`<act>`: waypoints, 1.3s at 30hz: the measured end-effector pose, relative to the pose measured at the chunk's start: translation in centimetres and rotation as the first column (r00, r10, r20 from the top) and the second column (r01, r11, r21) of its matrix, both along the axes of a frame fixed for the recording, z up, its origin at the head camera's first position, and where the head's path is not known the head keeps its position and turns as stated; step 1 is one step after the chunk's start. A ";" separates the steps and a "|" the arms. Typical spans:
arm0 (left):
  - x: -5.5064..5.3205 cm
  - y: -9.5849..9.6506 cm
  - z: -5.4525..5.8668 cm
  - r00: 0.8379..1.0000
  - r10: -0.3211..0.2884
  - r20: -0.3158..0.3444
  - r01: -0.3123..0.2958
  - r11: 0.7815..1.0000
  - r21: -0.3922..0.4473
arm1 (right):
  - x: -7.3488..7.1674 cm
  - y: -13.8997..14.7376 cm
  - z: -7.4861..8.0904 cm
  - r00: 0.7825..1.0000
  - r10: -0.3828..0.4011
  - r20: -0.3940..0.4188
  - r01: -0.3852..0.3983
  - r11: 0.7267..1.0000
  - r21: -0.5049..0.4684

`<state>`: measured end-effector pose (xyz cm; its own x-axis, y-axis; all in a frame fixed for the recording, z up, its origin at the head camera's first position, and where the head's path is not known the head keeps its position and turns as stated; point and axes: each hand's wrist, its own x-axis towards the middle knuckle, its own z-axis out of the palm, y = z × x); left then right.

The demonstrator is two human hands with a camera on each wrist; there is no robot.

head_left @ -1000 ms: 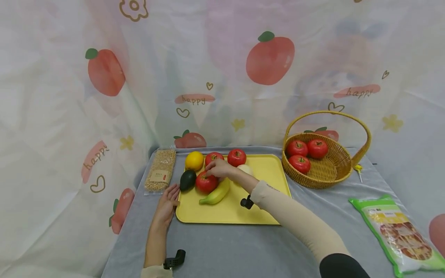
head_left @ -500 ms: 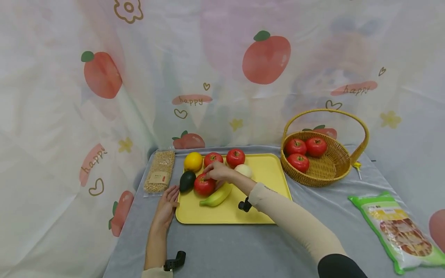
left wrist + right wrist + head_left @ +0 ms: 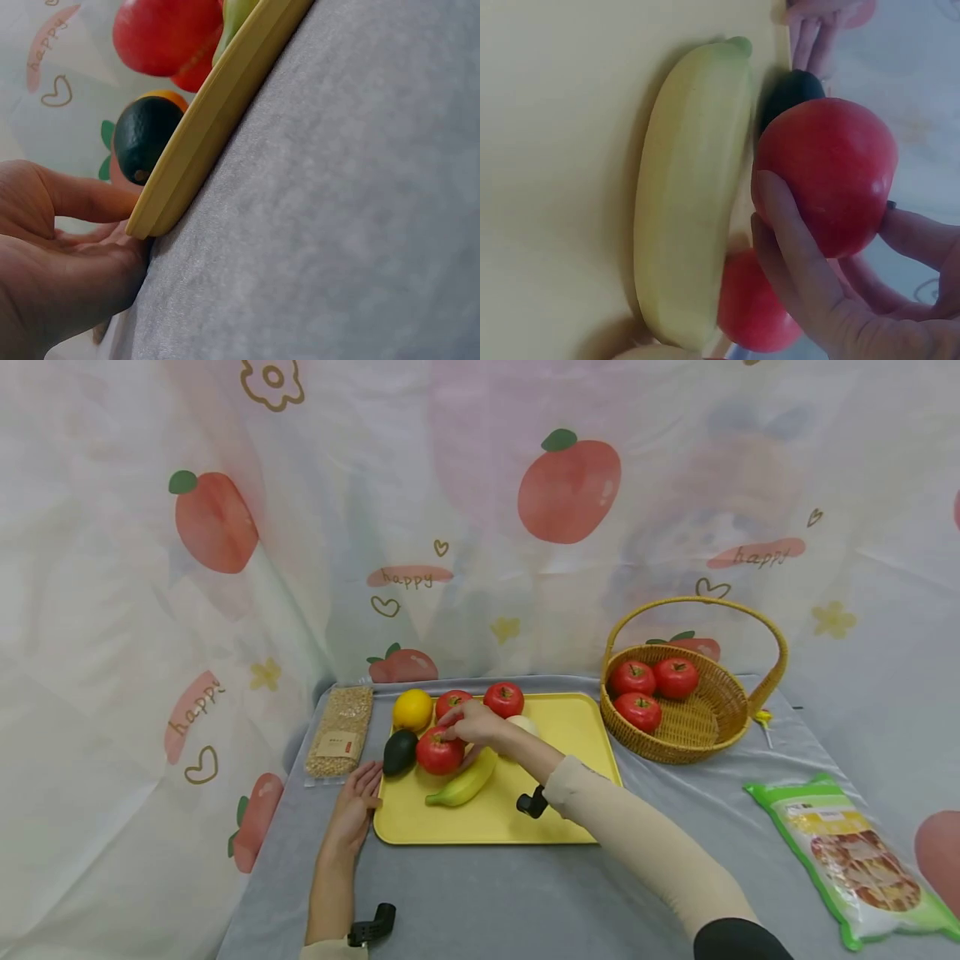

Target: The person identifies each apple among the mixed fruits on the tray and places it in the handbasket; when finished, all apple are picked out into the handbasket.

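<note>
My right hand (image 3: 474,727) grips a red apple (image 3: 829,169), its fingers and thumb around the sides. The apple is over the left part of a yellow tray (image 3: 495,827), between a dark green avocado (image 3: 400,753) and a yellow-green banana (image 3: 463,783). At the tray's left edge, my left hand (image 3: 354,806) holds the rim, thumb over it and fingers along the outside. In the left wrist view the tray corner sits between thumb and fingers. Behind the held apple lie an orange-yellow round fruit (image 3: 412,710) and two more red apples, one of them (image 3: 504,698) fully visible.
A pale round item (image 3: 523,724) lies partly behind my right forearm. At the back right stands a wicker basket (image 3: 697,727) with three red apples. A bag of grains (image 3: 341,731) lies left of the tray, a green-edged food bag (image 3: 855,860) far right.
In the last half second the right hand and its apple have risen slightly from beside the banana. The left hand stays at the tray's edge; the head view shifts a little.
</note>
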<state>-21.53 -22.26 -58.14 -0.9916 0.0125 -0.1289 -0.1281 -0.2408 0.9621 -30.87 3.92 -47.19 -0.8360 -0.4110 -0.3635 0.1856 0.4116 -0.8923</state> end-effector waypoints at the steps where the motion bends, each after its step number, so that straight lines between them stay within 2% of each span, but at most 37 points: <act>1: 0.0 0.0 0.0 1.000 0.001 0.004 -0.001 1.000 -0.001 | 0.1 0.1 0.2 1.000 0.003 0.001 -0.003 1.000 0.000; 11: 0.0 -0.9 0.6 1.000 -0.018 0.009 0.018 1.000 -0.010 | 0.7 1.4 2.8 0.999 0.038 0.005 -0.038 0.998 -0.059; 19: -0.1 -1.1 1.0 1.000 -0.013 0.003 0.013 1.000 0.005 | 0.9 3.5 4.5 0.998 0.035 -0.045 -0.037 0.999 -0.040; 26: 0.0 -0.9 0.6 0.999 0.000 0.032 0.000 1.000 -0.001 | 0.9 6.3 5.5 1.000 0.015 -0.024 -0.016 0.998 -0.063; 34: 0.3 -0.5 0.3 1.000 -0.003 0.024 0.002 1.000 0.027 | 1.0 10.1 6.6 1.000 -0.015 0.023 0.017 0.997 -0.070; 39: 0.0 -0.2 0.1 1.000 -0.009 0.014 0.008 1.000 0.030 | 1.0 12.7 7.1 0.999 -0.035 0.018 0.037 0.996 -0.076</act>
